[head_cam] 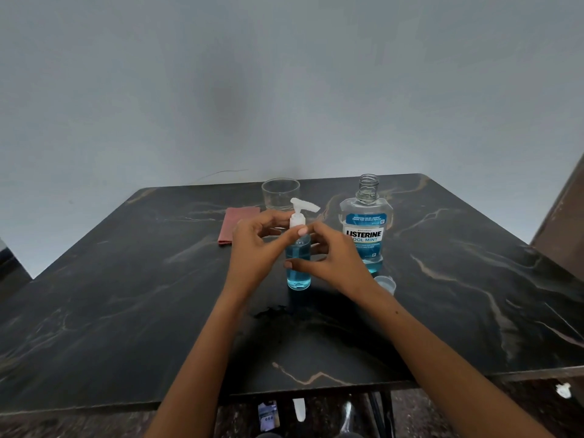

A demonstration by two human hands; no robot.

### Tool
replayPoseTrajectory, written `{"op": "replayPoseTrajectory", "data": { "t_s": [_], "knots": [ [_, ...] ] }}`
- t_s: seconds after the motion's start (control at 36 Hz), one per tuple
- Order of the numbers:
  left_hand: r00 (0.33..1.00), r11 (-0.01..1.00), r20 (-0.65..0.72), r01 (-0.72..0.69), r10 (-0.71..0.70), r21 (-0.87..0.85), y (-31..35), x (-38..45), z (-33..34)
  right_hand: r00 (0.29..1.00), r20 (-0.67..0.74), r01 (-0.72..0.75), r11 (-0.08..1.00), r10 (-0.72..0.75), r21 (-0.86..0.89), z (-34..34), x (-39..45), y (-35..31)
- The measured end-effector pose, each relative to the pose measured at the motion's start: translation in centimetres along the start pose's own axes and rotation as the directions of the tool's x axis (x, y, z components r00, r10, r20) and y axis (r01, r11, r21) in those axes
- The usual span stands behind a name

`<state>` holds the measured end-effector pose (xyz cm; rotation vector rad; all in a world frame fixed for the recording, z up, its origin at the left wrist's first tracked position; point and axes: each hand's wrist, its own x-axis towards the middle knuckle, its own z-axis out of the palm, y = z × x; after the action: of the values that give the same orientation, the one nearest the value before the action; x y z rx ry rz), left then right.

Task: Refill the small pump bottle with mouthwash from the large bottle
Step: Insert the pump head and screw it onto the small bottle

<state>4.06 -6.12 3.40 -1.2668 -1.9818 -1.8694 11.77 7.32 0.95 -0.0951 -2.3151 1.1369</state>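
Observation:
The small pump bottle (298, 276) stands upright at the middle of the table, filled with blue mouthwash, its white pump head (299, 211) seated on top. My left hand (257, 248) pinches the white collar from the left with thumb and fingers. My right hand (328, 259) wraps the bottle's body from the right. The large mouthwash bottle (366, 230) stands uncapped to the right, with blue liquid low in it. Its clear cap (385, 283) lies on the table just in front of it.
An empty drinking glass (280, 193) stands behind the pump bottle. A folded reddish cloth (232, 226) lies to the left of my hands. The dark marble table (126, 311) ends at a front edge near me; a wall rises behind.

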Motion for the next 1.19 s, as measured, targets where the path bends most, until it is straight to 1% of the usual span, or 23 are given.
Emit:
{"op": "replayPoseTrajectory", "data": {
  "t_s": [0.06,0.11,0.22,0.31,0.36,0.42,0.47,0.53,0.64,0.69,0.75,0.81,0.86,0.92,0.97,1.03,1.08,1.14,1.19],
  "knots": [
    [0.994,1.0,0.11,0.017,-0.015,-0.023,0.0,0.2,-0.5,1.0,0.005,-0.002,1.0,0.002,0.009,0.0,0.0,0.0],
    [0.982,0.998,0.184,0.044,-0.035,-0.046,0.1,0.4,-1.0,1.0,0.009,0.003,1.0,-0.003,0.018,0.0,-0.1,-0.1],
    [0.967,0.995,0.245,0.081,-0.065,-0.053,0.0,0.5,-1.3,1.0,0.008,0.012,1.0,-0.012,0.028,-0.1,-0.1,-0.3],
    [0.973,0.984,0.205,0.132,-0.105,-0.121,0.1,0.4,-1.1,1.0,0.012,0.001,1.0,-0.001,0.021,-0.1,-0.1,-0.2],
    [0.984,0.973,0.108,0.159,-0.142,-0.168,0.1,0.4,-0.6,1.0,0.006,0.001,1.0,-0.001,0.017,0.0,-0.1,-0.2],
    [0.984,0.969,0.009,0.175,-0.176,-0.173,0.0,0.5,-0.1,1.0,0.002,-0.003,1.0,0.003,0.014,0.0,0.0,-0.2],
    [0.987,0.976,-0.017,0.155,-0.159,-0.153,0.0,0.5,0.4,1.0,0.002,-0.007,1.0,0.007,0.013,-0.1,0.0,-0.2],
    [0.991,0.98,0.005,0.131,-0.132,-0.15,-0.1,0.5,0.4,1.0,0.003,-0.002,1.0,0.002,0.016,-0.1,0.0,-0.2],
    [0.988,0.972,0.12,0.118,-0.095,-0.202,-0.2,0.3,-0.8,1.0,0.003,0.011,1.0,-0.011,0.008,-0.1,0.0,-0.1],
    [0.984,0.963,0.145,0.137,-0.105,-0.234,-0.3,0.1,-1.2,1.0,0.001,0.012,1.0,-0.012,0.007,-0.1,0.1,-0.1],
    [0.982,0.952,0.126,0.172,-0.144,-0.253,-0.2,0.0,-1.1,1.0,0.003,0.006,1.0,-0.006,0.006,0.0,0.1,-0.1],
    [0.978,0.945,0.067,0.208,-0.197,-0.254,0.0,0.1,-0.7,1.0,0.007,0.001,1.0,-0.001,0.003,0.0,0.1,0.0],
    [0.975,0.951,0.011,0.217,-0.22,-0.222,0.1,0.2,-0.2,1.0,0.009,-0.003,1.0,0.003,0.003,0.0,0.1,0.0],
    [0.98,0.967,-0.03,0.191,-0.199,-0.167,0.2,0.4,0.4,1.0,0.007,-0.007,1.0,0.007,0.003,0.1,0.1,0.0],
    [0.988,0.98,-0.039,0.146,-0.152,-0.138,0.0,0.5,0.6,1.0,0.005,-0.007,1.0,0.007,0.007,0.0,0.1,0.0],
    [0.992,0.979,0.0,0.127,-0.129,-0.162,-0.2,0.5,0.2,1.0,0.007,-0.002,1.0,0.002,0.008,0.0,0.1,0.0],
    [0.991,0.97,0.066,0.124,-0.112,-0.209,-0.3,0.5,-0.4,1.0,0.008,0.01,1.0,-0.01,0.008,-0.1,0.1,0.0],
    [0.987,0.959,0.125,0.134,-0.105,-0.25,-0.4,0.4,-1.0,1.0,0.004,0.019,1.0,-0.019,0.005,-0.1,0.1,0.0],
    [0.982,0.952,0.153,0.147,-0.108,-0.27,-0.4,0.4,-1.4,1.0,0.0,0.026,1.0,-0.026,0.008,0.0,0.1,-0.1]
  ]
}}
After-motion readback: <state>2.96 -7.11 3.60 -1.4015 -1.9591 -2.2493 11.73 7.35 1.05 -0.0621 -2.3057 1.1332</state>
